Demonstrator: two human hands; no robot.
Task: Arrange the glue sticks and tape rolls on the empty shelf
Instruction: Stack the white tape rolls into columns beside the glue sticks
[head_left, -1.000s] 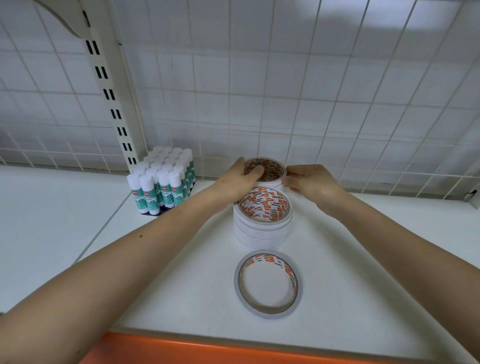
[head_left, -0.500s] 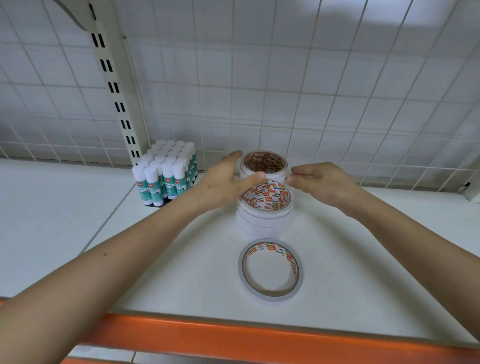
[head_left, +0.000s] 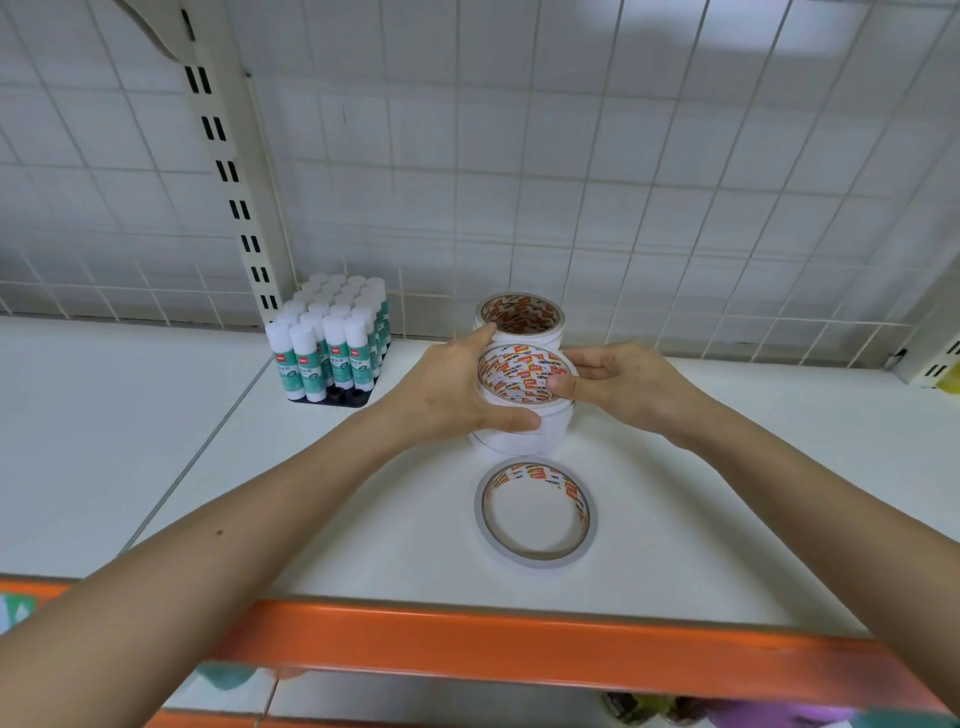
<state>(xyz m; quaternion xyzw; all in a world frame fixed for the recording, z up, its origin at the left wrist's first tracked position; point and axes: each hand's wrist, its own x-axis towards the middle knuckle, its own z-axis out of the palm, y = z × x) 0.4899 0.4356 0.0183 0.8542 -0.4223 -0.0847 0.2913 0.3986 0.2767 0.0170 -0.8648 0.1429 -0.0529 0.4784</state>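
Leftmost on white shelf (head_left: 130, 441): glue sticks (head_left: 330, 345), smooth plastic tubes with white caps, upright in tight square block on black tray (head_left: 337, 398); packed so for stability, by judgement. Centre: left hand (head_left: 457, 389) curled round middle tape stack (head_left: 543, 439), thumb across its front wall. Just behind: rear tape stack (head_left: 519, 314). Nearer front edge, apart: single thin roll (head_left: 535, 512), flat. Cardboard cores printed red, outer faces matte white. Right: right hand (head_left: 623, 387) pinching middle tape stack's top rim, probably squaring rolls.
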